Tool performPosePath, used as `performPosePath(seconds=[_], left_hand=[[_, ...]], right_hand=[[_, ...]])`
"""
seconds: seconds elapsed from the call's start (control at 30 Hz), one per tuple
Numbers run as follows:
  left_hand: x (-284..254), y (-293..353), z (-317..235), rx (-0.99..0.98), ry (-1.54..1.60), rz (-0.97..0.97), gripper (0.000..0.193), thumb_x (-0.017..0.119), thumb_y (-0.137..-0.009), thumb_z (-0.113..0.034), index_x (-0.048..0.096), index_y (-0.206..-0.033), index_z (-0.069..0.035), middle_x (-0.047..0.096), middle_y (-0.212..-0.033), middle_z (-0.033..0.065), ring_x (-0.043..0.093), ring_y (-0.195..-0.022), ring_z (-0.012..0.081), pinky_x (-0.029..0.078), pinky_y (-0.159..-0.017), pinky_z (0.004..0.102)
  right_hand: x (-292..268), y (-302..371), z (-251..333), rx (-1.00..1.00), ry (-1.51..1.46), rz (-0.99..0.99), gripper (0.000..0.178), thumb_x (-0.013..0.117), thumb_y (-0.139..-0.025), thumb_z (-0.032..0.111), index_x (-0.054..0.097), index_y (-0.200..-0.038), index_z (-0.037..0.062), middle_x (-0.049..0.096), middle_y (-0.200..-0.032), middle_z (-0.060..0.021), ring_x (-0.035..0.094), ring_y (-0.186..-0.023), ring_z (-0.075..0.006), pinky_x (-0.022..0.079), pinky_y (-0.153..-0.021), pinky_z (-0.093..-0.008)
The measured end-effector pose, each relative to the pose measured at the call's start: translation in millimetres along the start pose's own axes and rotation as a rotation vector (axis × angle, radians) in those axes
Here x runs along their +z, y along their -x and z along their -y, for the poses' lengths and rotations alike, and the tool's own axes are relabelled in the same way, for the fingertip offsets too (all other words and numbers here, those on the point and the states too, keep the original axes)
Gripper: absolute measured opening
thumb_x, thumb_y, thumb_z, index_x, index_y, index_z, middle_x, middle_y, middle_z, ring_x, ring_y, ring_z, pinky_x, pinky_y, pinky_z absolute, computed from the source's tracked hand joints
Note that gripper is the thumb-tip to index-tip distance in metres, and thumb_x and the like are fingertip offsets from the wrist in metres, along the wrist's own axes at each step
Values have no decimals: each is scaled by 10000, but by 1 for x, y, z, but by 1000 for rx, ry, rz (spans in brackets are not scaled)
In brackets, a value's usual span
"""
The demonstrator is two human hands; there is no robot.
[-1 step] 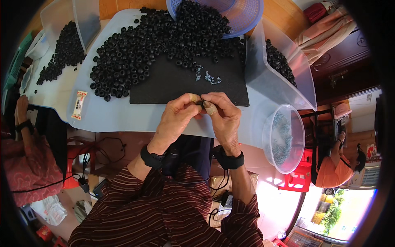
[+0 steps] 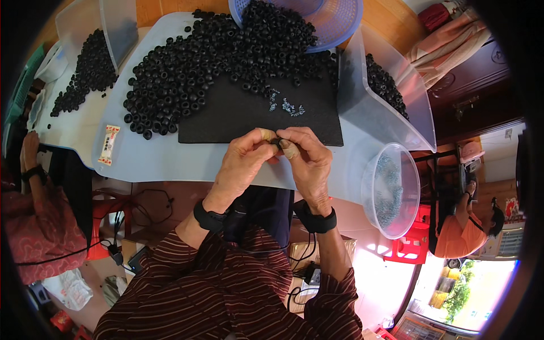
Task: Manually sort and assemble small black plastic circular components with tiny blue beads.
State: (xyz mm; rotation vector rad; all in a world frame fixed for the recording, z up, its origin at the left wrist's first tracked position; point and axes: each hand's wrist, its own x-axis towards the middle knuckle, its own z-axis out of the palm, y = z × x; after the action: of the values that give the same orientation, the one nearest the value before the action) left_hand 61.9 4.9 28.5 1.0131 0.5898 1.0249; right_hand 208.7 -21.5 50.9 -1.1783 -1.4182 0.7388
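Observation:
Near the front edge of a black mat [image 2: 226, 122], my left hand [image 2: 245, 160] and my right hand [image 2: 309, 160] meet fingertip to fingertip. Between them they pinch a small black ring-shaped piece [image 2: 276, 142], mostly hidden by the fingers. Tan tape wraps a finger on my left hand and my right thumb. Beyond the hands, small pale-blue glittering bits [image 2: 289, 107] lie scattered on the mat. A large heap of black ring-shaped pieces [image 2: 170, 85] spreads across the mat's back and left side.
A blue-purple basket [image 2: 340, 25] stands at the back. On the right are a clear bin [image 2: 362, 90] with black pieces and a round tub [image 2: 405, 221] of pale-blue bits. A wrapped snack [image 2: 107, 144] lies left. Two other people sit at the far left and far right.

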Motion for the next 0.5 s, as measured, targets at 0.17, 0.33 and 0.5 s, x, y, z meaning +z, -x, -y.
performPosePath(seconds=[0.17,0.33,0.5], left_hand=[[2,1,3,10,102,-51,193,535,-915,-40,613,-1075,34,660,-934,44,591,-825,88,477,-786,233],[4,1,6,-61,249,-125,139,537,-906,-32,641,-986,16,644,-899,17,565,-815,68,459,-772,212],[0,-3,9,-83,208,-135,110,529,-896,-29,631,-920,4,612,-842,-10,527,-776,53,430,-722,202]], right_hand=[[-2,3,15,-28,180,53,357,637,-755,-55,665,-1103,23,637,-1033,-98,620,-885,-187,506,-789,-287],[10,10,6,-52,280,-32,427,655,-708,-47,665,-1122,56,629,-1060,-101,607,-914,-229,508,-794,-312],[21,11,2,-67,343,-159,421,668,-688,-54,675,-1094,60,637,-1038,-107,604,-907,-255,511,-779,-328]])
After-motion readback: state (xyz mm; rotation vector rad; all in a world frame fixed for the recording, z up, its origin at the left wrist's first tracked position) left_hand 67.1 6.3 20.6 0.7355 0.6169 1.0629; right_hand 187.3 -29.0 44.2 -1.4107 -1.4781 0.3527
